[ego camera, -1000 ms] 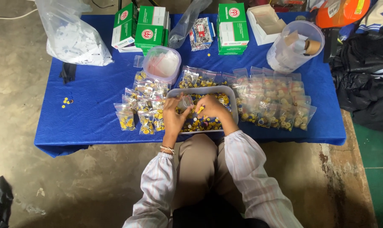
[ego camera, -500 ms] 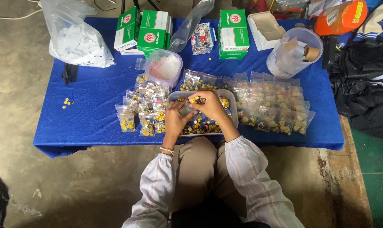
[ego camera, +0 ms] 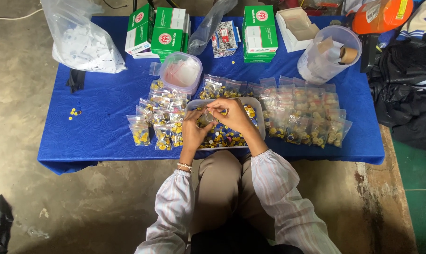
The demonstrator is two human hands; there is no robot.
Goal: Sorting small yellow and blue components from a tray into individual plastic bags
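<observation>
Both my hands, left hand (ego camera: 193,131) and right hand (ego camera: 234,117), pinch a small clear bag (ego camera: 208,115) over the tray (ego camera: 260,106) at frame centre; a loose grip could spill its pieces.

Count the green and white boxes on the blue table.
3 show clearly. Two green and white boxes stand side by side at the back left; a third stands at the back centre-right, seemingly atop more boxes that I cannot count.
</observation>
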